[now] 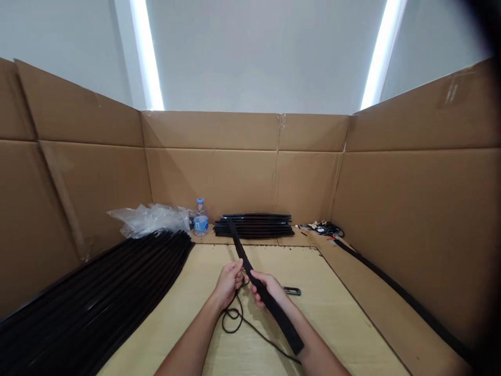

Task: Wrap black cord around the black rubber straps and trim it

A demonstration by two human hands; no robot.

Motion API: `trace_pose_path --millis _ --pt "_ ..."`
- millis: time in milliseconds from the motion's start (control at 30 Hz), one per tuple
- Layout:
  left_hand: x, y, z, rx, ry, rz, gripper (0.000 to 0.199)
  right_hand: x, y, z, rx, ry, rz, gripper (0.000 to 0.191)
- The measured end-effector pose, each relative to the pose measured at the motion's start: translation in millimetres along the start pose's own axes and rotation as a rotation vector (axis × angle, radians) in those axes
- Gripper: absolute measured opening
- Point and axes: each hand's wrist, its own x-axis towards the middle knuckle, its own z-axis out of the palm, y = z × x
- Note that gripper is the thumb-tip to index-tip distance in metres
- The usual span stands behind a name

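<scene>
A long black flat strip (276, 313) runs slantwise across the middle of the head view, its near end over my right forearm. My right hand (269, 288) is closed around its middle, thumb on top. Just to the left, my left hand (229, 283) is closed in a pinch, thumb at the strip's edge. A thin black cord (231, 314) emerges beneath my left fingers, loops on the board and trails toward my right forearm. Partly behind my right hand lies a dark slotted metal handle (293, 291); its other end is hidden.
Many long black strips (113, 297) lie stacked at left, near a clear plastic bag (154, 219). A water bottle (201, 219) and a bundle of black strips (258, 225) are at the back. A cord tangle (329, 228) sits back right. Cardboard walls (242, 177) enclose the pale board (313, 313).
</scene>
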Motion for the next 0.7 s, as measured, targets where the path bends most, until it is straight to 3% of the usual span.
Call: trace_pose_path --millis 200,433,700 --pt "-3.4 3.6 4.0 -0.013 0.024 -0.018 0.052 0.2 1.9 9.1 0.098 0.011 -0.051 0.030" --pt "-9.7 6.7 9.4 0.015 0.038 -0.026 0.051 -3.4 8.8 19.1 0.055 0.139 -0.152 0.061" --pt "-3.5 9.5 -4.0 -0.027 0.047 -0.026 0.053 5.4 0.6 12.6 0.067 0.022 -0.211 0.051"
